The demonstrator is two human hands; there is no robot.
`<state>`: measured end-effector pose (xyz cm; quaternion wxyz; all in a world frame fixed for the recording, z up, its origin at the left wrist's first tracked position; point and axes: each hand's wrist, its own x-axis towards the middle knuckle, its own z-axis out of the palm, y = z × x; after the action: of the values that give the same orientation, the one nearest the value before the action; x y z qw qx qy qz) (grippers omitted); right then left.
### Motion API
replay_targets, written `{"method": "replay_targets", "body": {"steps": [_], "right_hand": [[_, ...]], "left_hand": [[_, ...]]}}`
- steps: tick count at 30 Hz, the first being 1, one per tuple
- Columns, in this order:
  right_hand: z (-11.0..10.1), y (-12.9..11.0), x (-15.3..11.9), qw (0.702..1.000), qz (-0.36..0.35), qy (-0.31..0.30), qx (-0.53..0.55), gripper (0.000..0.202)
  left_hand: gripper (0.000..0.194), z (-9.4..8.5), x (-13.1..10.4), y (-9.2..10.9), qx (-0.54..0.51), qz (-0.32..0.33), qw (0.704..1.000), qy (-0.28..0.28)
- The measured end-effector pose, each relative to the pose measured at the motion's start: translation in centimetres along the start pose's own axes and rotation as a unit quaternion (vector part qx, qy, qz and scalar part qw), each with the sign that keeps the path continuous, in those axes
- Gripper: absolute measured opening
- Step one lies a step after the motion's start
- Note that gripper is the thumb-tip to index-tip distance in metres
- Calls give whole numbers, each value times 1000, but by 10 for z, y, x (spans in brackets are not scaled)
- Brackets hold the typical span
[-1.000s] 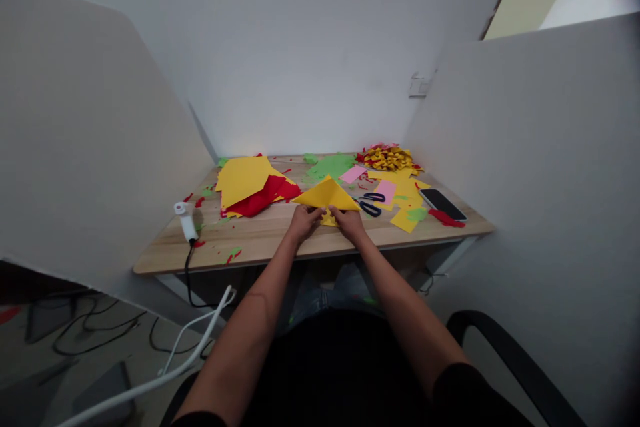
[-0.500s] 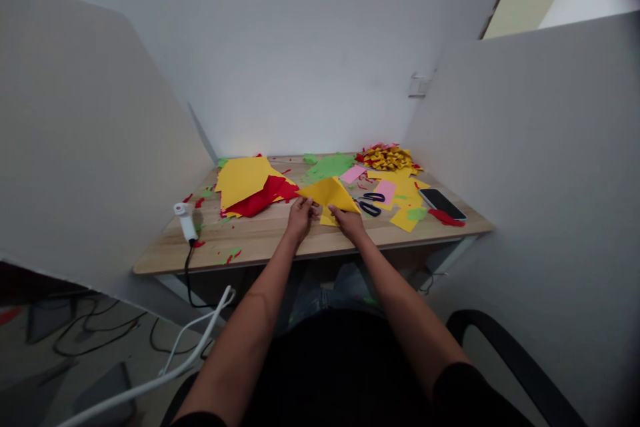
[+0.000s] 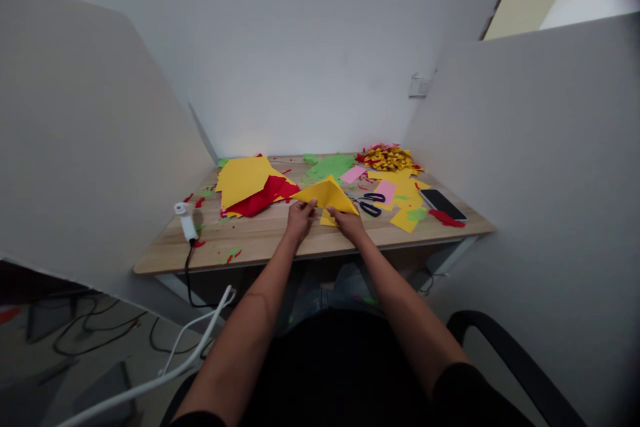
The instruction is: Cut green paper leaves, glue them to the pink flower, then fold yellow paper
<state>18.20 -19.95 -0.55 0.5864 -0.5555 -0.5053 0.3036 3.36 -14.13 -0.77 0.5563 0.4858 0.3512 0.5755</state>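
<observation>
A folded yellow sheet of paper (image 3: pixel 329 192), roughly a triangle with its peak pointing away from me, is held up over the table. My left hand (image 3: pixel 301 219) pinches its lower left edge between thumb and fingers. On the lower right edge, my right hand (image 3: pixel 349 223) grips it with the thumb on top; its other fingers are partly hidden. Beneath the sheet, a smaller yellow paper piece (image 3: pixel 327 219) lies between my hands. Dark-handled scissors (image 3: pixel 371 208) rest just right of the sheet, their blades partly covered by it.
A stack of yellow sheets (image 3: pixel 243 180) with red paper (image 3: pixel 263 199) lies left. Green paper (image 3: pixel 331 165), pink pieces (image 3: pixel 385 191) and a pile of folded yellow pieces (image 3: pixel 390 158) are farther back. A phone (image 3: pixel 443 204) sits right, a white corded device (image 3: pixel 185 221) left.
The yellow sheet has tilted and shifted slightly left, showing a more opened fold. Both hands keep their grip in nearly the same place.
</observation>
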Motion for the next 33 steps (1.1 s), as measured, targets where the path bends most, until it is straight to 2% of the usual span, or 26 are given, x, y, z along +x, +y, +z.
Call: {"method": "replay_targets", "body": {"steps": [14,19,22,28,33], "right_hand": [[2,3,0,999,-2,16,30,36],[1,3,1,999,-3,22,32,38],[2,4,2,999,-3,23,34,37],[3,6,3,999,-2,17,33,35],[3,7,6,999,5,14,40,35]], "left_hand": [[57,-2,5,2,-50,19,990,132],[58,-5,7,1,-63,27,987,148],[55,-5,4,3,-58,21,991,122],[51,1,-4,7,-11,-12,1000,0],[46,1,-9,6,23,-26,998,-50]]}}
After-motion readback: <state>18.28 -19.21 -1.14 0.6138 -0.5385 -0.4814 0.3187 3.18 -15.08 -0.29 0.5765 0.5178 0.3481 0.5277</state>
